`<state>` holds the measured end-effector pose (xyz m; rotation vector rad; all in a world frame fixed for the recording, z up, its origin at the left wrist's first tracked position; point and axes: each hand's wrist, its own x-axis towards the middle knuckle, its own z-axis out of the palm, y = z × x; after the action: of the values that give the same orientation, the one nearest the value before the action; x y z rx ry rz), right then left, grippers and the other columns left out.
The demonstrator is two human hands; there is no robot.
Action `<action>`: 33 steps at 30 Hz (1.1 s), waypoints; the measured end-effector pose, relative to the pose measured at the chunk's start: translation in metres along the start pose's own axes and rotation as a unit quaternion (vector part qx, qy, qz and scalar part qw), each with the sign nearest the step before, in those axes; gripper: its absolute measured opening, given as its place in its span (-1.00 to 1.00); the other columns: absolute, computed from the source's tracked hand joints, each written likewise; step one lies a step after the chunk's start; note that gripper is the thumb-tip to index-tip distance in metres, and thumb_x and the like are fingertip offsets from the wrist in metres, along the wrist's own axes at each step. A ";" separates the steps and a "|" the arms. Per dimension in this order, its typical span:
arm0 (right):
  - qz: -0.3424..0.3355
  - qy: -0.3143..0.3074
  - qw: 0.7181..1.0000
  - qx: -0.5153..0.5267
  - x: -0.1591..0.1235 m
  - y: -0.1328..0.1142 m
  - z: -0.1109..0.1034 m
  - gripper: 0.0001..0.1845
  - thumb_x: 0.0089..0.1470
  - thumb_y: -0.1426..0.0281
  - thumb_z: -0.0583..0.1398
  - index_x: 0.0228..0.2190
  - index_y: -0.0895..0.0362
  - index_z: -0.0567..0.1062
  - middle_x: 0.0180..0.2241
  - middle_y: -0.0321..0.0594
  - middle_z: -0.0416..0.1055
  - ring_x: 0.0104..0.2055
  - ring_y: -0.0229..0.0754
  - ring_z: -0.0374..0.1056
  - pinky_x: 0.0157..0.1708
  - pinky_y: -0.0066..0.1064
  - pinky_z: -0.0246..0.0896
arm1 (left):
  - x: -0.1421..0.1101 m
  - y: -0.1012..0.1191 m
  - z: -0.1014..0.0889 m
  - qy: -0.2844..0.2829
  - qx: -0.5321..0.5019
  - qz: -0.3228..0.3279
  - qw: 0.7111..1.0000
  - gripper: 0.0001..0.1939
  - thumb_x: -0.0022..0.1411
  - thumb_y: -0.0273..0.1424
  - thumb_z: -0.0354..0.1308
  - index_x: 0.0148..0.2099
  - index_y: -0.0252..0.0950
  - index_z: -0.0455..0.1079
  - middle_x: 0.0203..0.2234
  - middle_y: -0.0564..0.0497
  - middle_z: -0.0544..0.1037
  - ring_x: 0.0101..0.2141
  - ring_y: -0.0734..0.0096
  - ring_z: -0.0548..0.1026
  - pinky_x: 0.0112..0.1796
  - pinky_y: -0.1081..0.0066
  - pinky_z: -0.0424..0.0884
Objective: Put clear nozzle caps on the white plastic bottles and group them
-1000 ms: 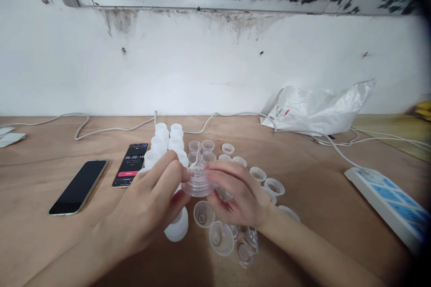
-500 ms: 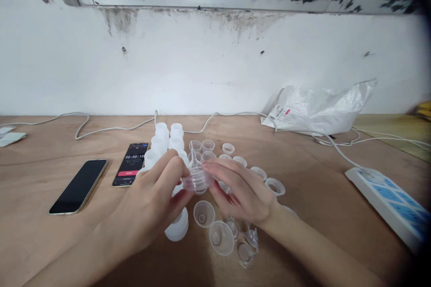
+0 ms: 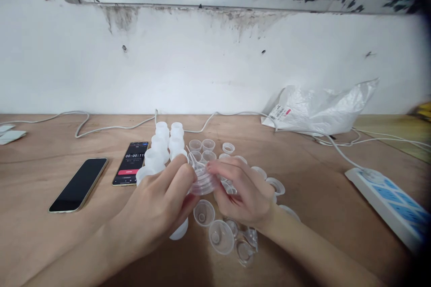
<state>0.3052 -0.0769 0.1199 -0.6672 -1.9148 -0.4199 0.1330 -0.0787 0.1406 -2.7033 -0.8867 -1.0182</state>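
Between both hands, above the wooden table, is a clear plastic cap (image 3: 203,184) with ridges round its side and a thin tip on top. My left hand (image 3: 164,193) pinches it from the left, and my right hand (image 3: 244,190) has its fingertips closed on the right side. Small clear cups (image 3: 208,145) stand just beyond the hands. Nearer to me are two more cups, a smaller one (image 3: 204,213) and a larger one (image 3: 221,237). Several white plastic bottles (image 3: 160,142) stand in two rows behind my left hand, which partly hides them.
Translucent rings (image 3: 275,186) lie to the right, and loose clear pieces (image 3: 244,251) lie in front. Two phones, a dark one (image 3: 79,185) and one showing a timer (image 3: 130,163), lie left. A power strip (image 3: 387,206), cable (image 3: 114,129) and plastic bag (image 3: 319,107) are around.
The clear cap has shifted slightly right and tilted, its thin tip now leaning to the left. Both hands have moved a little with it. The phone timer has advanced.
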 end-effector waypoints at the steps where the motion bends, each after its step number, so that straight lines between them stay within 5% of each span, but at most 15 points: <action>1: 0.014 -0.011 1.000 0.005 0.001 -0.001 -0.001 -0.75 -0.07 0.69 0.10 -0.32 0.20 0.35 -0.46 -0.19 0.41 -0.39 -0.27 0.34 -0.44 -0.46 0.34 | 0.000 0.001 0.000 -0.002 0.003 -0.007 1.000 -0.88 0.13 -0.55 0.00 -0.35 -0.27 0.10 -0.51 0.11 0.28 -0.59 0.53 0.33 -0.68 0.54 0.27; 6: 0.144 -0.067 0.982 0.106 0.006 -0.009 -0.005 -0.79 -0.01 0.60 0.10 -0.28 0.15 0.35 -0.41 -0.25 0.40 -0.39 -0.32 0.33 -0.44 -0.53 0.37 | 0.002 0.003 -0.005 -0.006 -0.031 -0.079 0.996 -0.91 0.16 -0.51 0.00 -0.29 -0.26 0.14 -0.49 0.13 0.31 -0.58 0.60 0.36 -0.64 0.62 0.30; 13: 0.352 -0.119 0.889 0.267 0.012 -0.019 -0.006 -0.79 -0.02 0.47 0.13 -0.26 0.16 0.36 -0.37 -0.23 0.39 -0.37 -0.34 0.36 -0.58 -0.67 0.33 | 0.011 0.002 -0.010 -0.015 -0.186 -0.219 0.958 -0.89 0.14 -0.48 -0.02 -0.42 -0.26 0.11 -0.61 0.17 0.26 -0.65 0.65 0.27 -0.66 0.66 0.30; 20: 0.332 -0.122 0.907 0.228 0.015 -0.023 -0.002 -0.95 -0.04 0.53 0.08 -0.43 0.18 0.31 -0.53 -0.32 0.28 -0.52 -0.41 0.23 -0.62 -0.68 0.22 | 0.012 0.002 -0.007 -0.049 -0.201 -0.207 0.956 -0.89 0.12 -0.50 -0.07 -0.44 -0.25 0.08 -0.64 0.18 0.22 -0.65 0.61 0.23 -0.68 0.62 0.21; 26: 0.304 -0.118 0.932 0.159 0.011 -0.016 0.000 -0.93 -0.05 0.54 0.07 -0.50 0.16 0.25 -0.57 -0.36 0.23 -0.55 -0.41 0.16 -0.61 -0.62 0.16 | 0.010 0.003 -0.007 -0.088 -0.116 -0.202 0.968 -0.93 0.19 -0.40 -0.08 -0.36 -0.26 0.15 -0.52 0.13 0.40 -0.61 0.56 0.40 -0.59 0.54 0.33; 33: 0.318 -0.151 0.919 0.180 0.010 -0.013 0.001 -0.93 -0.04 0.52 0.06 -0.41 0.15 0.24 -0.51 -0.33 0.23 -0.50 -0.40 0.18 -0.62 -0.67 0.20 | 0.007 0.001 0.000 -0.038 -0.054 -0.205 0.977 -0.97 0.18 -0.42 -0.06 -0.30 -0.24 0.19 -0.51 0.13 0.47 -0.51 0.49 0.50 -0.57 0.57 0.37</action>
<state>0.2934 -0.0836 0.1288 -1.0900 -1.8527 0.4619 0.1381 -0.0762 0.1448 -2.7242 -1.4908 -1.0618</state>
